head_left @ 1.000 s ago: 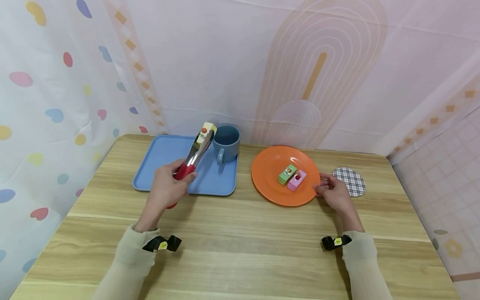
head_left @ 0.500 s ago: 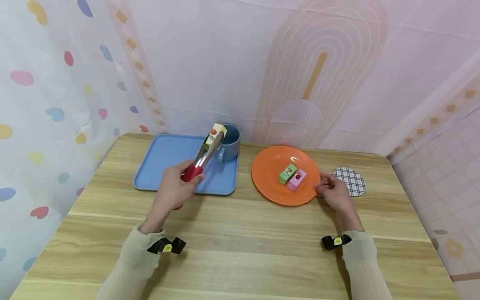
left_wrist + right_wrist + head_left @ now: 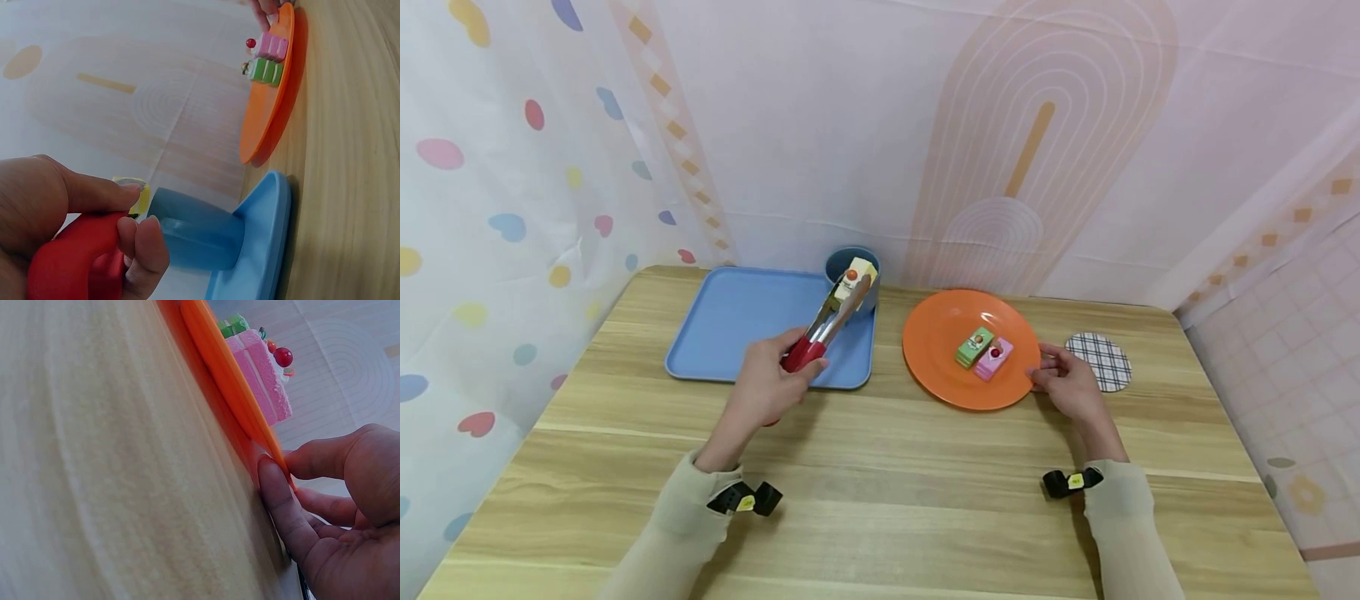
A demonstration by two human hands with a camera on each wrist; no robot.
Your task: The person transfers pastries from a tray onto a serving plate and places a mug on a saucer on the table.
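Note:
My left hand (image 3: 769, 383) grips red-handled metal tongs (image 3: 820, 333) over the tray. Between the tong tips is a pale yellow toy cake slice (image 3: 854, 279) with a small orange-red ball on top, held up in front of the blue mug (image 3: 842, 258). In the left wrist view the fingers and red handle (image 3: 69, 262) cover most of that slice. My right hand (image 3: 1070, 385) pinches the right rim of an orange plate (image 3: 932, 375), thumb and fingers on either side of the edge. On the plate a green cake slice (image 3: 974, 347) and a pink cake slice (image 3: 994, 359) lie side by side.
The mug stands at the right end of a blue tray (image 3: 730, 325), at the back left of the wooden table (image 3: 910, 492). Beyond the right hand lies a round checked coaster (image 3: 1099, 362). A patterned cloth (image 3: 820, 125) hangs behind the table.
My left hand has carried the tongs and the yellow cake slice to the right, from beside the mug to in front of it. The right hand and plate stay where they were.

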